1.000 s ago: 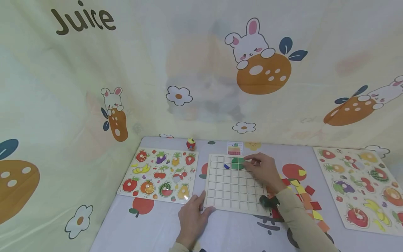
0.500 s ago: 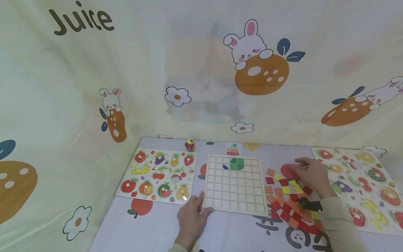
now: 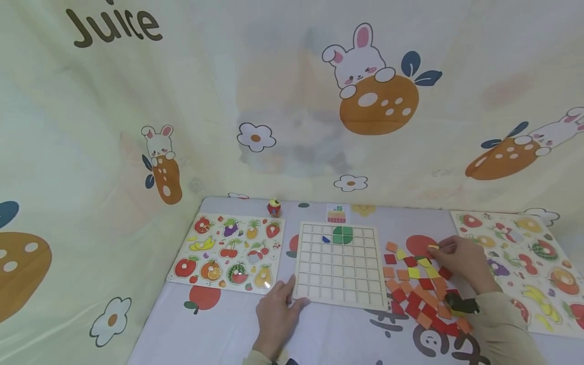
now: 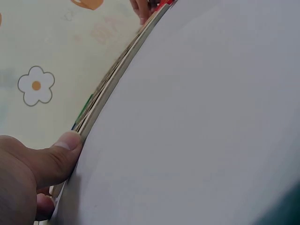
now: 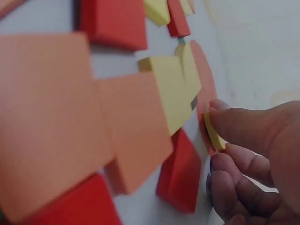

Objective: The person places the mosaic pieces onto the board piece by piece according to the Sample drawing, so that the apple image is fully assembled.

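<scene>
My left hand (image 3: 278,312) holds the near left corner of a pale wooden grid board (image 3: 337,274) between thumb and fingers. In the left wrist view the thumb (image 4: 63,152) lies against the board's edge. Green pieces (image 3: 342,235) form a rounded shape in the board's upper cells, and a small blue piece (image 3: 326,239) sits just left of them. To the right of the board, my right hand (image 3: 465,259) pinches a small yellow piece (image 5: 214,132) between thumb and fingers, over the far side of a spread of red, orange and yellow pieces (image 3: 413,301).
Fruit puzzle boards flank the grid, one on the left (image 3: 214,261) and one on the right (image 3: 515,243). Behind the grid lies a small pattern card (image 3: 337,213), and a red and yellow figurine (image 3: 274,207) stands farther left. A printed curtain (image 3: 292,101) hangs behind.
My right hand has left the green pieces on the board, moved right to the loose pieces and taken hold of a yellow one. My left hand has stayed at the board's corner.
</scene>
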Available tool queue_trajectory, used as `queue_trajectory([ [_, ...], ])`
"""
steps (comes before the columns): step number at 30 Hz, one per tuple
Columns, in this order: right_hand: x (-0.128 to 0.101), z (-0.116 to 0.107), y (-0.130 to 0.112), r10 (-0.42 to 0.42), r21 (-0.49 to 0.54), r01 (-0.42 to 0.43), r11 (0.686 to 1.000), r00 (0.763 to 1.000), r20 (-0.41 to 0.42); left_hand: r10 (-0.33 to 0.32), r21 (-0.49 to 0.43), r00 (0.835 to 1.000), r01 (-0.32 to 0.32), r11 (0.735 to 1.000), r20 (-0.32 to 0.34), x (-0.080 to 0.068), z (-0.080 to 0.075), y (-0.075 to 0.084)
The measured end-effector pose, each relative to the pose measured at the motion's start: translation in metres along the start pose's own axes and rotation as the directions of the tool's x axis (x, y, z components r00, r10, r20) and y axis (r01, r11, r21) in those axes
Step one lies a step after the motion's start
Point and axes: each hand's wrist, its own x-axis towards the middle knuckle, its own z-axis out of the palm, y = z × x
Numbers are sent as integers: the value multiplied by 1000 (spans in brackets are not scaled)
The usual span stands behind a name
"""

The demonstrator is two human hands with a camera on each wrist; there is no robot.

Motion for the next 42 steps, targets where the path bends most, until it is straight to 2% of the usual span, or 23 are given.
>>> queue_trajectory([
  [7, 3, 10, -8, -121, 32, 123, 992, 992, -39, -10, -4, 1000, 10, 1000, 6, 0, -1, 0],
  [14, 6, 21, -19, -190, 78, 205, 976, 968, -167, -19, -13, 1000, 19, 1000, 16, 1, -3, 1],
  [17, 5, 21, -28, -165, 151, 191, 970, 971, -171, -20, -14, 1000, 20, 1000, 13, 1, -3, 2],
  [22, 4, 24, -43, -126, 271, 152, 951, 986, -110, -16, -8, 1000, 16, 1000, 6, 1, -3, 1],
  [25, 5, 29, -52, -142, 282, 166, 945, 985, -102, -11, 0, 1000, 11, 1000, 5, 1, -2, 0],
  [29, 7, 36, -65, -189, 286, 224, 932, 971, -145, -4, -1, 1000, 4, 1000, 2, 1, -1, -1],
  [31, 9, 39, -73, -185, 305, 228, 925, 969, -161, -2, -6, 1000, 2, 1000, 2, 1, -1, -1],
  [34, 11, 44, -85, -146, 364, 193, 911, 978, -152, -4, -14, 1000, 4, 1000, 4, 1, -1, -1],
  [39, 15, 51, -106, -89, 458, 120, 881, 992, -88, -10, -25, 1000, 10, 1000, 12, 2, -1, -1],
  [42, 17, 57, -117, -103, 486, 120, 865, 993, -62, -7, -24, 1000, 8, 1000, 13, 1, -2, -1],
])
